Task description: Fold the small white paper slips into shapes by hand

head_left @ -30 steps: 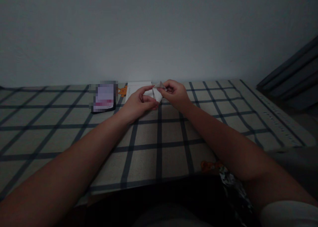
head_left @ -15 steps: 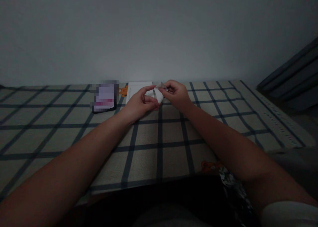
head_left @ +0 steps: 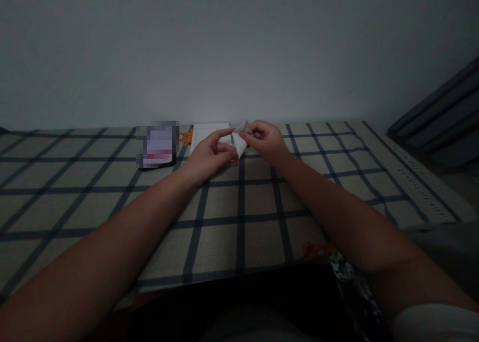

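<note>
A small piece of folded white paper is held up between my two hands, with a pointed flap standing at its top. My right hand pinches its right side, the thumb lying over the front face and the other fingers curled behind. My left hand curves round the left side. Its index fingertip touches the upper left edge, and its thumb and lower fingers are at the bottom corner. Behind my left hand lies a white paper pad, partly hidden by the fingers.
A phone with a lit, blurred screen lies to the left. The table has a checked cloth with orange printed figures and lettering along its right side. A plain wall rises behind, and dark draped fabric hangs at the right.
The top flap of the folded paper has risen from lying folded over to a point standing upward. My left thumb has shifted slightly; both arms stay almost in place.
</note>
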Motion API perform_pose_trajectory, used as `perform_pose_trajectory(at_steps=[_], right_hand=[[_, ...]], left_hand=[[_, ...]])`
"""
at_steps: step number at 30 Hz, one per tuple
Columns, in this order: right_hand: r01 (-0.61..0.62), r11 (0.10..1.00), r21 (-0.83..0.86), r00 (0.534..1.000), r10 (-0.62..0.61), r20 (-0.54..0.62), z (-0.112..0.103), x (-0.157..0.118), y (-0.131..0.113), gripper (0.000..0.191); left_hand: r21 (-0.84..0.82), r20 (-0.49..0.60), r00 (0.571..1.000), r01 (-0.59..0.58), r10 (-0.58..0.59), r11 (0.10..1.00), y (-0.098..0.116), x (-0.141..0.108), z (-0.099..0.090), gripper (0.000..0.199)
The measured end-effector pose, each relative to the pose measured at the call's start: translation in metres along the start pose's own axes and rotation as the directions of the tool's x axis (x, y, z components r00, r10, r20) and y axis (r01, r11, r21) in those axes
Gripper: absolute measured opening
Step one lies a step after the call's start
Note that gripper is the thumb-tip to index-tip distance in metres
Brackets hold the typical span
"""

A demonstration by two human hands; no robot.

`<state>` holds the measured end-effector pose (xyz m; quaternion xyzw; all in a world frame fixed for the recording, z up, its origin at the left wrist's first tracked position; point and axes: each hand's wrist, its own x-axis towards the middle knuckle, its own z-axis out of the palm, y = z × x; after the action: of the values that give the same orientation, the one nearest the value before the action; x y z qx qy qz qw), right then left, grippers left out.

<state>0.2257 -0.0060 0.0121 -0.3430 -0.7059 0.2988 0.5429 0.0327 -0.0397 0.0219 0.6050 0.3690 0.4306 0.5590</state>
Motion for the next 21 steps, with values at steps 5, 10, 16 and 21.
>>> perform_pose_trajectory(at_steps=[5, 10, 16, 21], right_hand=[[-0.015, 1.000, 0.011, 0.999, 0.014, 0.043, 0.000, -0.001, -0.002, 0.035], [-0.023, 1.000, 0.005, 0.999, 0.023, 0.031, 0.002, -0.001, -0.003, 0.036], [-0.034, 0.999, 0.010, 0.998, 0.034, 0.059, 0.001, -0.001, -0.002, 0.036], [-0.121, 0.987, 0.107, 0.985, 0.105, 0.140, 0.002, -0.001, -0.001, 0.037]], left_hand=[[0.031, 0.013, 1.000, 0.016, -0.016, 0.999, -0.004, 0.000, 0.001, 0.061], [0.045, 0.048, 0.999, -0.002, 0.000, 0.999, -0.007, 0.003, 0.000, 0.064], [0.044, 0.067, 0.997, 0.025, -0.028, 0.999, 0.000, 0.000, 0.001, 0.064], [0.047, 0.023, 0.998, 0.051, -0.053, 0.998, 0.003, -0.002, 0.004, 0.077]])
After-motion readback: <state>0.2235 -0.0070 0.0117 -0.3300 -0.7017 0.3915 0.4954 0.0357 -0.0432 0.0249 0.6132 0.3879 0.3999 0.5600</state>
